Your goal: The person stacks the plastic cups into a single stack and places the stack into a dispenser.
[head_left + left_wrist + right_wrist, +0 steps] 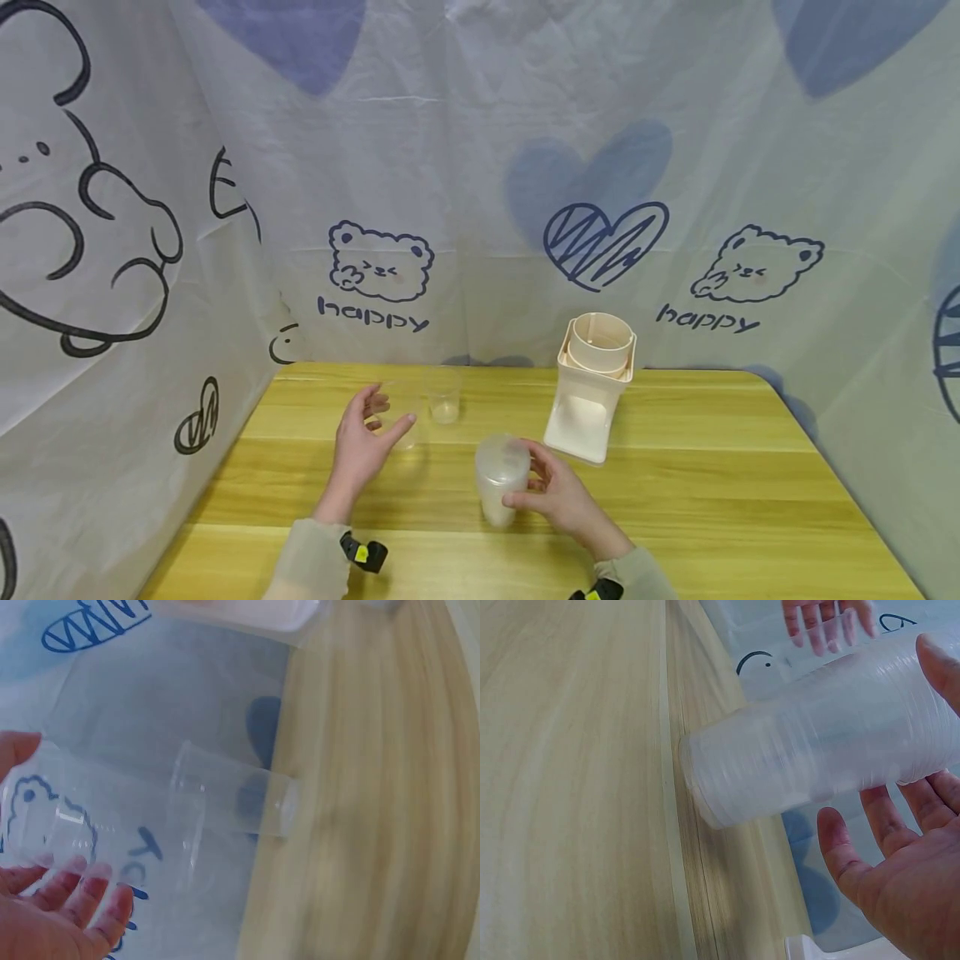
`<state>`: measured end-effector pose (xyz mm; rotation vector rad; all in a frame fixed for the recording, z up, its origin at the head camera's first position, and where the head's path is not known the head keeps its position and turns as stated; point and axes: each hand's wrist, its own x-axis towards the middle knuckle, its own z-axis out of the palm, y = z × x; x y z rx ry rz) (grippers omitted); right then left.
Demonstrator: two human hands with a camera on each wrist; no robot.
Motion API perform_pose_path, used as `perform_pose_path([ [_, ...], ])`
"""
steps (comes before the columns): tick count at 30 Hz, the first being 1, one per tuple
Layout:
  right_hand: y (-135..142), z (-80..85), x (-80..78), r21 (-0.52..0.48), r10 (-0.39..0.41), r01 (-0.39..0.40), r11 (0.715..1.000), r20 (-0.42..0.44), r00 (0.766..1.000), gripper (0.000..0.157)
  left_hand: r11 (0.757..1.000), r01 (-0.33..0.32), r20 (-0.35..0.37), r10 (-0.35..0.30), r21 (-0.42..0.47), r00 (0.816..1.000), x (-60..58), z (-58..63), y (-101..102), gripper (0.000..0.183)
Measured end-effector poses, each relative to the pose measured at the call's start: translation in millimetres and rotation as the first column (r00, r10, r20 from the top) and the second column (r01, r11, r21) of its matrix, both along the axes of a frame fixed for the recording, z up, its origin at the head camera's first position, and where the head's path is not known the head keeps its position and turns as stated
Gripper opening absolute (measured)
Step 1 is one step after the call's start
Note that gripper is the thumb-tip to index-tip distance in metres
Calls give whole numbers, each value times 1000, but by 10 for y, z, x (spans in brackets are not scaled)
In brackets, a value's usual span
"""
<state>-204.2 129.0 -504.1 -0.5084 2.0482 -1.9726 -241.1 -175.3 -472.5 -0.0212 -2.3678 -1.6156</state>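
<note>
My left hand [358, 450] holds a single clear plastic cup [402, 421], its thumb on one side and fingers on the other. In the left wrist view this see-through cup [112, 817] overlaps a second clear cup [244, 795], which stands on the table toward the back. On the right, a tall stack of nested clear plastic cups [497, 487] is gripped by my right hand [561, 502] at its side. The stack [810, 735] is close over the wooden surface, its wide rims toward the thumb in the right wrist view.
A cream cup holder [583, 421] with a round upper ring stands at the back right of the wooden table [720, 492]. Printed cloth [480, 275] hangs right behind the table's far edge and along both sides.
</note>
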Motion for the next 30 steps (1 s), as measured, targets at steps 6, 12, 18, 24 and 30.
perform_pose_path([
  [6,-7,8,4,-6,-2,2,1000,-1,1000,74,995,78,-78,-73,58,994,72,124,52,77],
  [12,-13,29,9,-8,-6,6,1000,-20,1000,73,986,139,-119,-128,93,985,132,228,105,70],
  [18,-13,15,6,-3,-11,11,1000,-19,1000,73,968,212,-171,-189,134,967,206,367,185,65],
  [24,-15,17,12,-2,-14,14,1000,-20,1000,74,944,289,-242,-246,161,939,277,491,296,60],
  [30,-14,28,18,6,-15,15,1000,-26,1000,73,923,349,-296,-292,164,910,338,574,403,58],
])
